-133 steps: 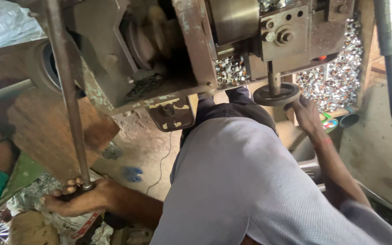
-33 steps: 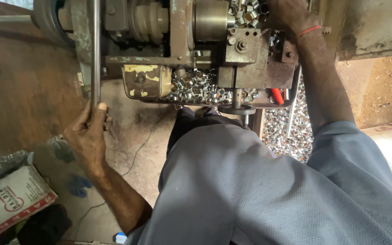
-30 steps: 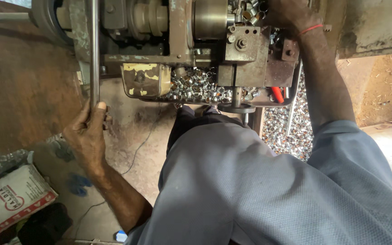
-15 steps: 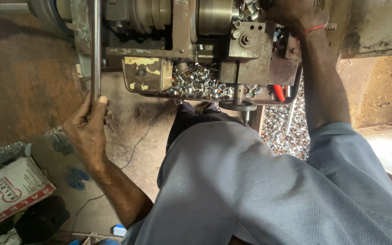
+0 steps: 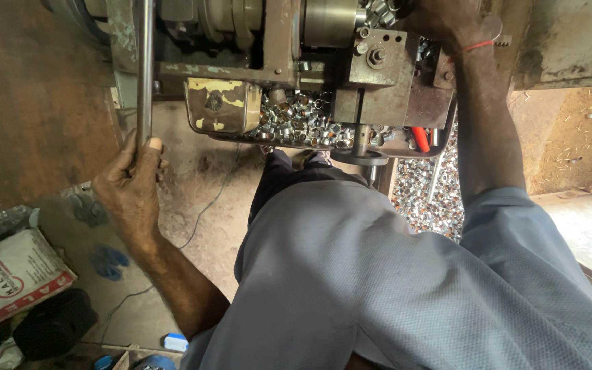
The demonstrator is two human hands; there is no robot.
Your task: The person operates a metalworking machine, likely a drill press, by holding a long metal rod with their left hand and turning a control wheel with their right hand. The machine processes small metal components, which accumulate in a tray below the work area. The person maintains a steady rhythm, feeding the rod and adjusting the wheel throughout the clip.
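Left of the machine [image 5: 371, 75], left hand [image 5: 130, 188] wraps the lower end of a steel lever [image 5: 144, 75]; lever top cut off by frame edge. Right hand [image 5: 447, 20] reaches up behind the machine, fingers hidden, grip cannot be told. Small metal rings [image 5: 296, 120] heap below the machine.

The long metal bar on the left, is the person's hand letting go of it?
No, the left hand is wrapped around the metal bar.
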